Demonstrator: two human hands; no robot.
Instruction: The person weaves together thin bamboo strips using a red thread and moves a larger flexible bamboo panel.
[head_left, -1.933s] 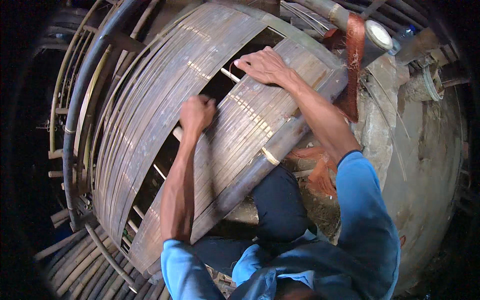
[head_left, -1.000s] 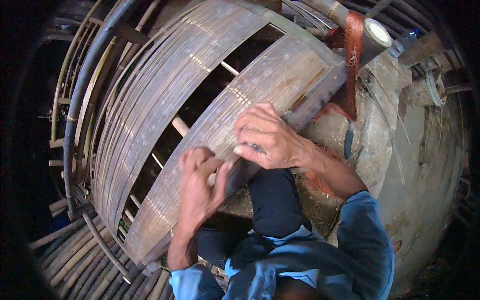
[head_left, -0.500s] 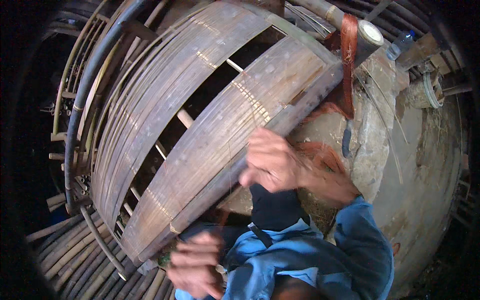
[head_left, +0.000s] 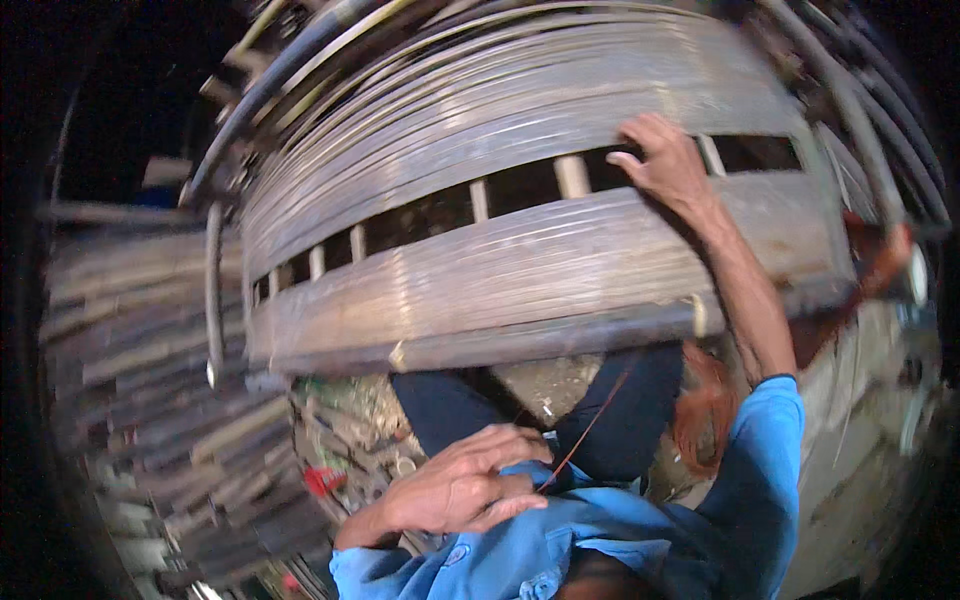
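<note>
Head view: right hand (head_left: pixel 675 175) over long, ridged bamboo slats (head_left: pixel 520 120)

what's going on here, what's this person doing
A person is working at a slatted bamboo panel. Their right hand is over the dark gap between its two slatted sections, thumb apart from the fingers. The left hand is down by the body, a thin reddish cord near its fingers; whether it grips the cord is unclear.
</note>
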